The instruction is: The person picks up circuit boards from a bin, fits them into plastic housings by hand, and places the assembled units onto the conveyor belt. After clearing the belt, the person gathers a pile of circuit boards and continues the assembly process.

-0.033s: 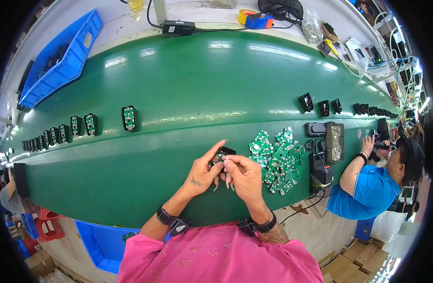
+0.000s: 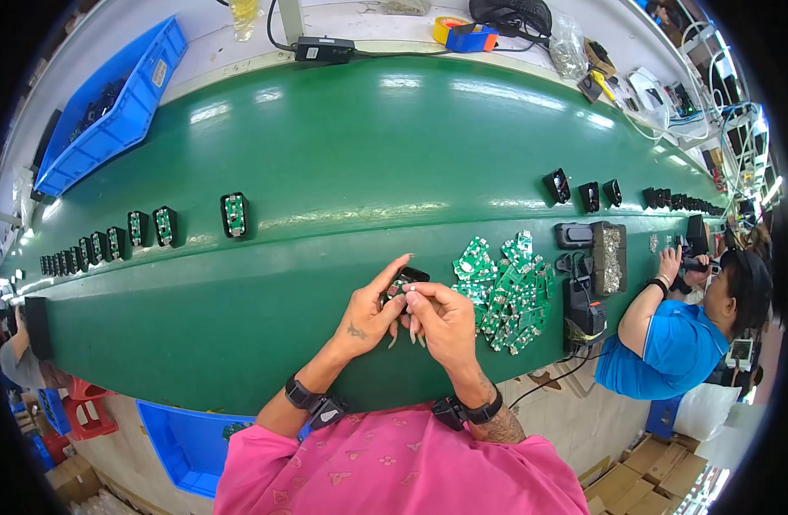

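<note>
My left hand (image 2: 366,314) is wrapped round a small black plastic housing (image 2: 415,275), its thumb along the near side. The housing is mostly covered by my fingers. Over it, the thumb and forefinger of my right hand (image 2: 446,321) are pinched together. A tiny pale spot shows at those fingertips, too small to name. Just right of my right hand lies a loose pile of green circuit boards (image 2: 518,296). To the left, a black housing with a green board inside (image 2: 234,215) stands apart from a row of similar housings (image 2: 115,240).
Right of the pile are a tray of small metal parts (image 2: 611,262) and a black device with a cable (image 2: 584,309). Several black housings (image 2: 591,197) stand farther back. A co-worker in blue (image 2: 664,352) sits at right. Blue bins stand back left (image 2: 111,112) and below the near edge (image 2: 175,446).
</note>
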